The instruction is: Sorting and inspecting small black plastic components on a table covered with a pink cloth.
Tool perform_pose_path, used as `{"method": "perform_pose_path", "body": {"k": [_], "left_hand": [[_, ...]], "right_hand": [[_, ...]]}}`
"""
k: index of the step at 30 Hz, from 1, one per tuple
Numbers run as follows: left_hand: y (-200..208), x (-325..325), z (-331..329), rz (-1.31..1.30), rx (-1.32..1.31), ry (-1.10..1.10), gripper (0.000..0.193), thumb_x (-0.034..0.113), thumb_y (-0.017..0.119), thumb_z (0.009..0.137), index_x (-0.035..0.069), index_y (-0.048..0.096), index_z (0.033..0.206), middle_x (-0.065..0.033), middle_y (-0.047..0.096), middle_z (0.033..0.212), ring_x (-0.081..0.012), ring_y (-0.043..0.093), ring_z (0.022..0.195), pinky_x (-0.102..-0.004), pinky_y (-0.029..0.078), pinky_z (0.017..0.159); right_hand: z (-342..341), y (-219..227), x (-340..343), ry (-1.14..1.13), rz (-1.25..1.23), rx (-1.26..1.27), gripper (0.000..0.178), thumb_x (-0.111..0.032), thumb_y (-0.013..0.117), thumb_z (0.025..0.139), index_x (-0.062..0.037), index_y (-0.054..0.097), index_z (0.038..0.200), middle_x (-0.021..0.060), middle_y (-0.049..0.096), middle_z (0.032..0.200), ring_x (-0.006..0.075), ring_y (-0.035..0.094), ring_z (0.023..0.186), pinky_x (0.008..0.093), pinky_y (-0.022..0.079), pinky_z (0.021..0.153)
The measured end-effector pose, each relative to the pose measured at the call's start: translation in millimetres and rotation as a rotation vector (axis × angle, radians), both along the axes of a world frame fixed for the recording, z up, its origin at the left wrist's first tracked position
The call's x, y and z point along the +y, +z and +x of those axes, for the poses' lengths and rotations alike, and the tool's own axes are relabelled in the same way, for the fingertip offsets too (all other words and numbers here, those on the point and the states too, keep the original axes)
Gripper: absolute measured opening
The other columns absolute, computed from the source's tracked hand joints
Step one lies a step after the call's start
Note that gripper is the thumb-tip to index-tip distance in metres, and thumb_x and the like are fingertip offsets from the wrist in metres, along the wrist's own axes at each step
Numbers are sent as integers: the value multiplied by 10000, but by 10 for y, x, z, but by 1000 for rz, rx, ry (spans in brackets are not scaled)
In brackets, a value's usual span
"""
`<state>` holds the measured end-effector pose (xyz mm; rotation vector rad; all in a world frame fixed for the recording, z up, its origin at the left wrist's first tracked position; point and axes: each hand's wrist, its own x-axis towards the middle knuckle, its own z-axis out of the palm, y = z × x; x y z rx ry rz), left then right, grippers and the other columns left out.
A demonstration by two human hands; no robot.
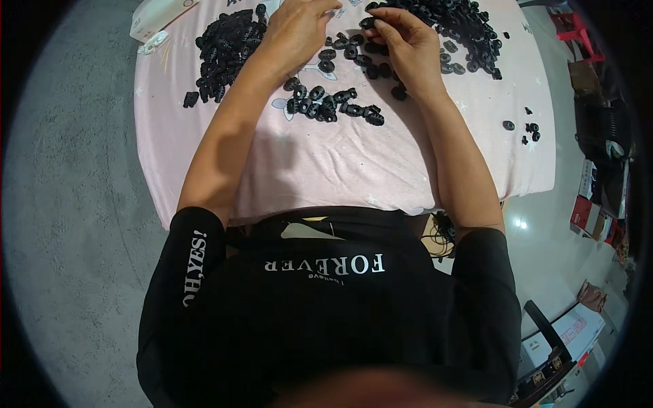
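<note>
At the far side of the table, my right hand (413, 54) pinches a small black oval plastic part (368, 23) between thumb and forefinger. My left hand (296, 28) is to its left, its fingers bent together near the upper edge of the view; whatever they hold cannot be made out. Several loose black parts (326, 66) lie between and under the hands. Closer to me sits a small cluster of the same parts (326, 107). A dense black heap (228, 51) is left of my left forearm, and another heap (469, 30) spreads beyond my right hand.
A pink patterned cloth (381, 170) covers the table. A white box (160, 17) stands at the far left corner, with a small wrapper (152, 45) beside it. A few stray black pieces (532, 129) lie near the right edge. Boxes (590, 216) and a red stool (578, 34) are on the floor to the right.
</note>
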<state>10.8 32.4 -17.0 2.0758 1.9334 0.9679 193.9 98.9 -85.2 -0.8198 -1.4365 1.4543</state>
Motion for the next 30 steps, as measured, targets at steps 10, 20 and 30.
{"method": "perform_pose_path", "body": {"k": [10,20,30], "left_hand": [[-293,265,-75,118,89,-104,110,90,640,904,1,698,932,-206,660,948,-393,618,971,-461,504,868],[-356,84,-71,-45,176,-54,95,38,601,896,31,667,965,-185,671,970,-403,650,949,-491,507,857],[-327,-5,-110,-64,118,-70,231,-12,581,917,30,724,1093,-207,682,1060,-401,654,1038,-468,509,927]], "right_hand": [[54,83,2,26,53,-9,174,-59,604,1029,20,679,1164,74,729,1011,130,727,893,233,586,796],[110,132,-6,112,-77,71,197,-92,625,1026,14,670,1185,86,737,986,122,718,879,219,564,775],[105,95,11,175,-110,91,224,-110,614,1037,4,676,1220,77,732,986,116,706,875,221,567,789]]}}
